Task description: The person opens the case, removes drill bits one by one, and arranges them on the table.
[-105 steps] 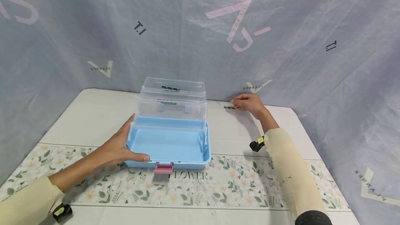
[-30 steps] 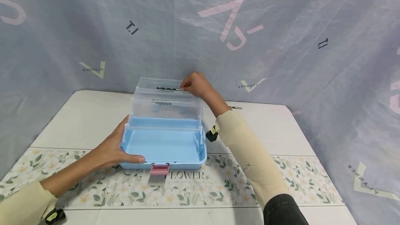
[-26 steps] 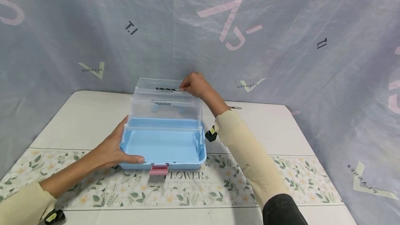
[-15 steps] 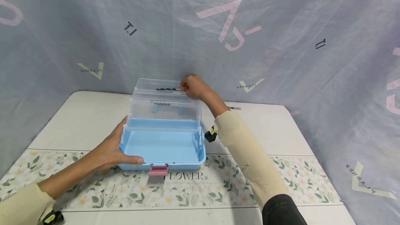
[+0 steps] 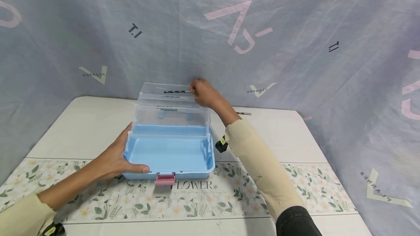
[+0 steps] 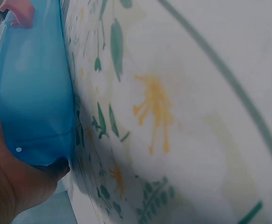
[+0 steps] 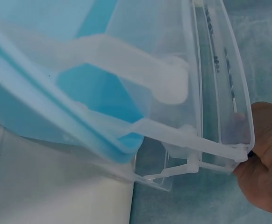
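Note:
A light blue storage box (image 5: 168, 154) with clear folding trays (image 5: 174, 117) and a pink latch (image 5: 165, 179) stands open on the table. My left hand (image 5: 115, 157) grips its left front corner, thumb over the front rim and fingers along the side. At the raised top tray, my right hand (image 5: 204, 93) pinches the shank end of a dark spiral drill bit (image 5: 175, 91). The bit lies nearly level, pointing left. More drill bits (image 5: 171, 109) show through the clear plastic below. In the right wrist view, the tray wall covers part of the right fingertips.
Another drill bit (image 5: 244, 113) lies on the table behind the right forearm. A grey printed curtain (image 5: 183, 39) hangs close behind the box. Under the box, a floral strip (image 5: 226, 199) crosses the white table (image 5: 269, 130).
My right hand has moved left from the back right of the table to the top tray. Over the last second, the drill bit has risen slightly. The left hand keeps its grip.

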`<state>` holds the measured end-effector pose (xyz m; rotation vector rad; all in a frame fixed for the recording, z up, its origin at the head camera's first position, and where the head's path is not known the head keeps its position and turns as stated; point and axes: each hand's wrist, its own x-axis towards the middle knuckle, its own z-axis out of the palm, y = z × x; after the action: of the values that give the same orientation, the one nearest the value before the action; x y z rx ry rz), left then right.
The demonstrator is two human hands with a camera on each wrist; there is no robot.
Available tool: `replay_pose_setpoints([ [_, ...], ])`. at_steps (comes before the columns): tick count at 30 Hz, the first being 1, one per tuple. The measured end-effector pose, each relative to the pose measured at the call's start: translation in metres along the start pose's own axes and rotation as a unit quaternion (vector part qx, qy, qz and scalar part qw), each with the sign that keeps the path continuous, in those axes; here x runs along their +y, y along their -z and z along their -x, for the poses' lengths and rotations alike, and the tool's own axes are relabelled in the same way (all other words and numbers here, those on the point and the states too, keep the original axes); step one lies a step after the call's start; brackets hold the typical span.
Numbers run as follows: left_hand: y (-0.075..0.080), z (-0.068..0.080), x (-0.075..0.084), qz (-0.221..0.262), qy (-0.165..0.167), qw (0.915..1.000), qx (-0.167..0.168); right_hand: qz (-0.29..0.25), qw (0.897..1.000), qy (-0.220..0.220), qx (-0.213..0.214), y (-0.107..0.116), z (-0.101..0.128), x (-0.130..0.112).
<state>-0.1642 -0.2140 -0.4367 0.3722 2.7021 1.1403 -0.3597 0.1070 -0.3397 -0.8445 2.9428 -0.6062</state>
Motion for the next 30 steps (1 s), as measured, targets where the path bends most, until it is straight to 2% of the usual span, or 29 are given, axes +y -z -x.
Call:
replay_pose_setpoints([
  [5,0.000,0.000,0.000,-0.004,-0.005,1.0000,0.004,-0.044,0.999,-0.006,0.031,0.001,0.005,0.004],
  [12,-0.001,-0.001,-0.002,0.015,-0.009,0.9998,0.007,-0.097,0.992,-0.012,0.078,0.004,0.016,0.013],
  [23,-0.002,-0.001,-0.004,0.032,-0.031,0.9989,0.014,-0.141,0.982,-0.025,0.121,0.010,0.033,0.033],
  [30,-0.002,-0.001,-0.003,0.029,-0.019,0.9994,0.010,-0.168,0.971,-0.029,0.165,0.015,0.045,0.050],
])
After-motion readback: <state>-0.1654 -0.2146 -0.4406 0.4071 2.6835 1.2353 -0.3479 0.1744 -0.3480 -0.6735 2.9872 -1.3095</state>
